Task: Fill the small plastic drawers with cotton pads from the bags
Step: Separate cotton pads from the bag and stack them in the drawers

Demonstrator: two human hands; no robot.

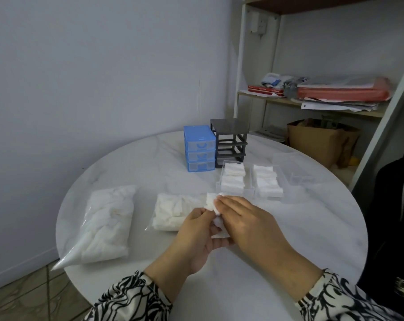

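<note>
My left hand (194, 232) and my right hand (247, 218) meet over the table's middle and together hold a small stack of white cotton pads (213, 203). The left hand grips the stack from below; the right hand's fingers lie over its top. Just left of the hands lies an open clear bag of pads (171, 212). A second, fuller bag (108, 223) lies at the table's left edge. Behind the hands stand two clear drawers with pads in rows, one on the left (233, 178) and one on the right (267, 180). A third clear drawer (289, 167) stands further right.
A blue three-drawer cabinet (199, 148) and a dark drawer frame with no drawers in it (230, 142) stand at the back of the round white table (312, 228). A shelf with papers (335, 93) and a brown paper bag (321, 142) are behind on the right.
</note>
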